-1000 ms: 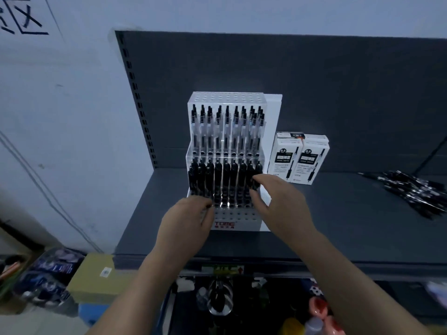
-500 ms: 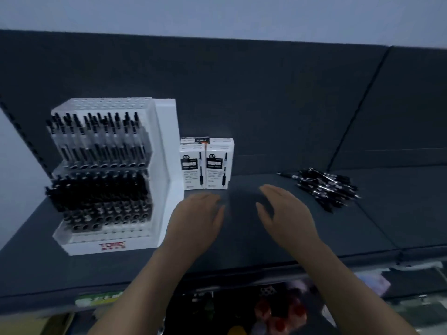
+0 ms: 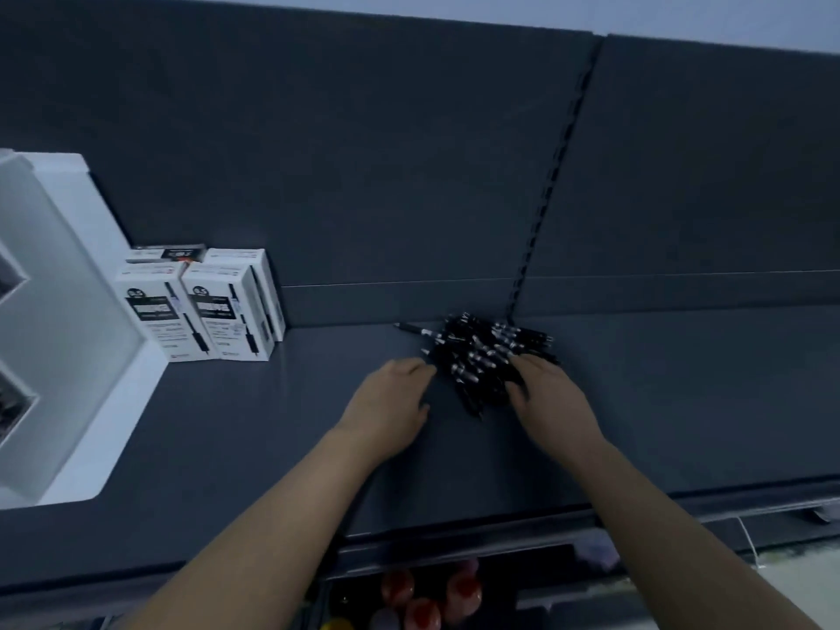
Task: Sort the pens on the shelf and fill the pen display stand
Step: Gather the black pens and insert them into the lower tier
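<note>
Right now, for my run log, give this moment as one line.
left hand: open, beside pens | right hand: open, on pens | pens: heaped on shelf | stand: far left

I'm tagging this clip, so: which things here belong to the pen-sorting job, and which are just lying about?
Job: pile of black pens, white display stand, left hand, right hand.
Lying about: white pen boxes, bottles lower down.
</note>
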Demonstrator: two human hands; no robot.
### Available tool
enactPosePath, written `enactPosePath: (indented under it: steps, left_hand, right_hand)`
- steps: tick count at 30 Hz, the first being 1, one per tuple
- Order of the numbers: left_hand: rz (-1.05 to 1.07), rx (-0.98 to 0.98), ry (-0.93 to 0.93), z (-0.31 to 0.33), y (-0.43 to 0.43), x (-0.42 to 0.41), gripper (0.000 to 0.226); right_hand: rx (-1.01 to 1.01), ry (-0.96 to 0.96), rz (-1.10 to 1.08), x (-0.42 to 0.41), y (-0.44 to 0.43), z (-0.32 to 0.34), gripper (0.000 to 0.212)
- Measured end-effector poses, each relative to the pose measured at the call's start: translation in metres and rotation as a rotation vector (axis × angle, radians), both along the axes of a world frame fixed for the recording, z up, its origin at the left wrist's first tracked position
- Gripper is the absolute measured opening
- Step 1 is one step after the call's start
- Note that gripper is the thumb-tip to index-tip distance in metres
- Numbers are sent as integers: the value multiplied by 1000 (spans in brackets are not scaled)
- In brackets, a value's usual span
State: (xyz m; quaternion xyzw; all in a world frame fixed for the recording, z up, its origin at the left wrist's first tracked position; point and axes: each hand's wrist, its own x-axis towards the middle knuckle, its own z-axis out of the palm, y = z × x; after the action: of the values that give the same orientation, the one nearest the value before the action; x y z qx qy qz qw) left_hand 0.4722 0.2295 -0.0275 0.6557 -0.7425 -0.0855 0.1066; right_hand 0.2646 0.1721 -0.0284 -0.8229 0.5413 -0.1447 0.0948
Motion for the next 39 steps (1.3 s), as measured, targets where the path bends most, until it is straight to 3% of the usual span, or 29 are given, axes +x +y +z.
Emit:
enactPosePath:
  steps: [6,12,16,19,22,25,29,33,39]
  left_hand:
    - [-219,-83,-198,-22,-66,-30,69]
    - [-180,-131,-201,-30,-71,-37,34]
    - [-97,-96,-40,-34,-47,-20,22]
    - [92,-36,112,-29,-36,-9,6]
    - [388,-24,318,-22,-40,-7,22]
    - [513,103,487,-17,-51,-14,29]
    - [615,156,819,-18,-66,-25,25]
    - [670,200,892,-19,-79,-26,23]
    - [682,312,968,-14,-74,-30,17]
  right_hand:
    - [68,-75,112,-9,-27,-12,31]
    - [152,-263,74,-18,-35,-17,31]
    - [182,-303,62,-16,-40,-17,31]
    - [162,-292,78,-8,-43,-16,29]
    - [159,-208,109,5,-47,-16,22]
    - [197,-88,137,19,-50,-16,29]
    - [230,-98,179,31,-49,-18,33]
    - [281,-156,207,31,-44,-18,23]
    - [451,-354,153,29,-38,-17,29]
